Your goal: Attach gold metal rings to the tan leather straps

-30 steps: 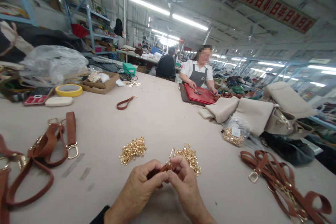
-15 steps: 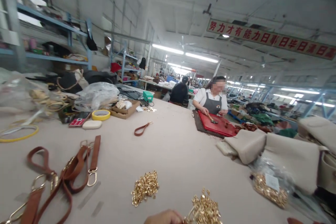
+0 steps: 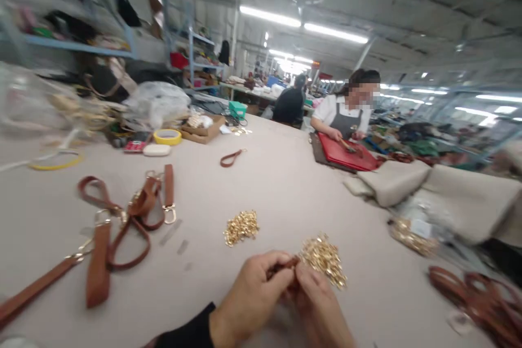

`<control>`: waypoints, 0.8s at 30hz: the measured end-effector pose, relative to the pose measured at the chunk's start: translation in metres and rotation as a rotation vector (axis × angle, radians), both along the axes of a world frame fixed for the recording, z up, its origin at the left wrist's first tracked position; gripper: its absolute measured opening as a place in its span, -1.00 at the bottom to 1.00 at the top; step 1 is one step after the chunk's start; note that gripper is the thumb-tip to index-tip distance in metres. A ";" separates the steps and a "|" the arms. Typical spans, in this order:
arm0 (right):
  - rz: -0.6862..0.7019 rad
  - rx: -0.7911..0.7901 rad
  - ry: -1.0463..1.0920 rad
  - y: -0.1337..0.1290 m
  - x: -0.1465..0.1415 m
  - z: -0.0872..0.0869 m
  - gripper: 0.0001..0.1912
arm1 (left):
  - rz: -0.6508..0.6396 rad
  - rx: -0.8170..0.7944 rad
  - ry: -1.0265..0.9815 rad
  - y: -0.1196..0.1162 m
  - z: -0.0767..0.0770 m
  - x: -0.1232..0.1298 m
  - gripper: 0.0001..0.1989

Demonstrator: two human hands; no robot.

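Close together at the lower middle of the head view, my left hand (image 3: pixel 253 294) and my right hand (image 3: pixel 320 302) are both closed on a small brown leather strap (image 3: pixel 290 264). Most of the strap is hidden by my fingers, and its ends cannot be made out. Right behind my right hand's fingertips lies a pile of small gold metal fittings (image 3: pixel 324 258). A second, smaller pile of gold fittings (image 3: pixel 241 227) is on the table beyond my left hand.
Brown straps with gold clasps (image 3: pixel 141 206) lie at left, more brown straps (image 3: pixel 479 296) at lower right. A short strap loop (image 3: pixel 231 158), yellow tape (image 3: pixel 167 136) and a cardboard box (image 3: pixel 204 131) are farther back. A co-worker (image 3: pixel 346 109) hammers at a red board (image 3: pixel 346 155).
The view has tipped down and shifted left, so things appear higher and farther right. Both my hands now show, together on the strap; before, only part of one hand showed clearly at the bottom.
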State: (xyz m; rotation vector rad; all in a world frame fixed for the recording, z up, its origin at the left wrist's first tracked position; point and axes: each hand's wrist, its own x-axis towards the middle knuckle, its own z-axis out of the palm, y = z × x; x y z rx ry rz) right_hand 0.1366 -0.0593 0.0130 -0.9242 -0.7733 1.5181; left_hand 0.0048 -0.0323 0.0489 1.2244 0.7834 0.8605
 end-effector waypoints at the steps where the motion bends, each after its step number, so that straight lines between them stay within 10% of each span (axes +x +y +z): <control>1: -0.003 0.011 0.037 0.001 -0.001 0.003 -0.65 | -0.037 -0.069 -0.046 0.002 0.002 -0.001 -0.77; 13: 0.006 0.041 -0.102 0.008 0.015 -0.004 -0.62 | -0.038 -0.344 -0.248 0.011 -0.015 -0.002 -0.25; 24: 0.185 0.256 -0.561 0.001 0.017 0.014 -0.52 | -0.142 -0.200 -0.098 0.006 -0.018 -0.004 -0.44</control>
